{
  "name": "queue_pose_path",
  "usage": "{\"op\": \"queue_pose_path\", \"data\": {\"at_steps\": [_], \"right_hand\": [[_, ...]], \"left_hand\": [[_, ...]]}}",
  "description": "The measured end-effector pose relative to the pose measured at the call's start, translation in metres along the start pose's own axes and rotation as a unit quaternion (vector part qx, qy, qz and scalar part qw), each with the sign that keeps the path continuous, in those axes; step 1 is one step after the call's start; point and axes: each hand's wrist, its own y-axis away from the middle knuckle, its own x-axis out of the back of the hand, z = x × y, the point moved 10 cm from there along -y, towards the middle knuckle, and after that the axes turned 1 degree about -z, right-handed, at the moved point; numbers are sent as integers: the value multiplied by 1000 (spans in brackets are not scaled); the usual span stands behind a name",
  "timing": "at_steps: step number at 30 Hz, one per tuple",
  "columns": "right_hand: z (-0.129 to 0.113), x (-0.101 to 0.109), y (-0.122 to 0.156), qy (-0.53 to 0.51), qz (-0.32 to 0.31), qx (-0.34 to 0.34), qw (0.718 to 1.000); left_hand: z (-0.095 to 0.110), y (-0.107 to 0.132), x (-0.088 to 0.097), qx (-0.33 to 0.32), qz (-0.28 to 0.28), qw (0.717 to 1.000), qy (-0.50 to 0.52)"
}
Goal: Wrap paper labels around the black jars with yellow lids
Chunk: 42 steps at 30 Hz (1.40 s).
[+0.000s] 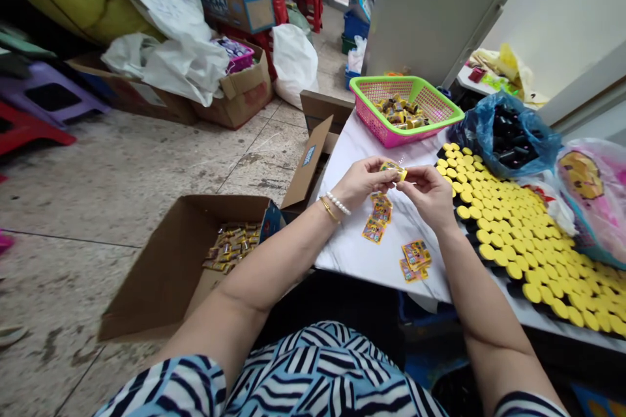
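My left hand (359, 182) and my right hand (425, 195) meet above the table, pinching a small printed yellow card (394, 171) between their fingertips. A pearl bracelet and a gold bangle sit on my left wrist. Just below my hands, a strip of similar cards (377, 216) lies on the white marble-pattern tabletop (352, 241). A second small pile of cards (415, 260) lies nearer my right forearm. Rows of round yellow discs (508, 228) on a black backing spread to the right of my right hand.
A pink-and-green plastic basket (405, 107) of small gold packets stands at the table's far end. An open cardboard box (195, 267) of similar packets stands on the tiled floor to my left. A blue bag (508, 137) holds black items, and a pink bag (591, 195) lies at the right.
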Motion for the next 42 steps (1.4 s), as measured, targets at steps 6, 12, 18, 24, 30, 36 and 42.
{"op": "queue_pose_path", "data": {"at_steps": [6, 12, 18, 24, 30, 36, 42], "right_hand": [[-8, -6, 2, -12, -90, 17, 996], [0, 3, 4, -90, -22, 2, 996], [-14, 2, 1, -25, -36, 45, 998], [-21, -5, 4, -28, -52, 38, 998], [-28, -1, 5, -24, -19, 91, 995], [-18, 0, 7, -72, 16, 102, 992], [-8, -7, 6, -28, 8, 57, 998]], "left_hand": [[-16, -2, -5, 65, -45, 997, -6], [-15, -3, -13, 57, -86, 993, 58], [-18, 1, -16, 72, -79, 994, 12], [-18, 6, -21, 103, -80, 991, -10], [-23, 6, -19, 133, -74, 988, 16], [-33, 5, -18, 177, -53, 979, 91], [-39, 2, -13, 153, -26, 978, 139]]}}
